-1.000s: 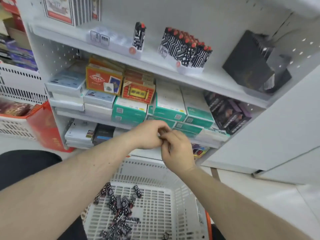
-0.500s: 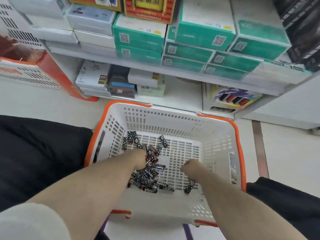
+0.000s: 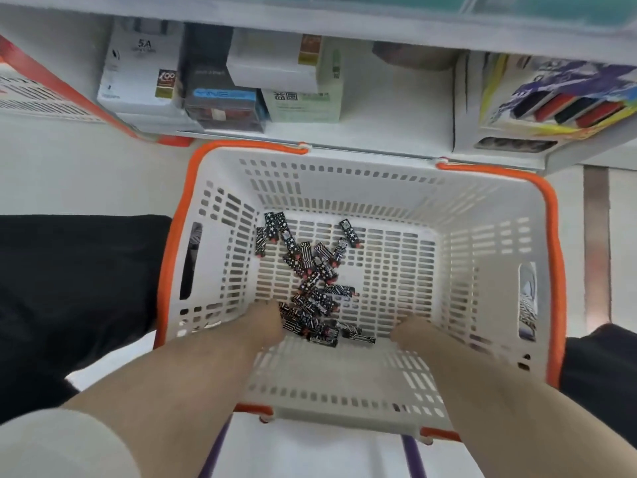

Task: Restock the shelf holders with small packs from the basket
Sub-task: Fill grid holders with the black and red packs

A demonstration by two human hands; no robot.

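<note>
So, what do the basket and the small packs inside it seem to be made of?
The basket looks like moulded hard plastic: matte white walls with regular slots and an orange rim. The small packs seem wrapped in printed black-and-white card or film with red ends; blur leaves the exact material open.

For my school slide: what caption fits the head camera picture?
Both hands, left hand and right hand, reach into the basket of small packs.
</note>
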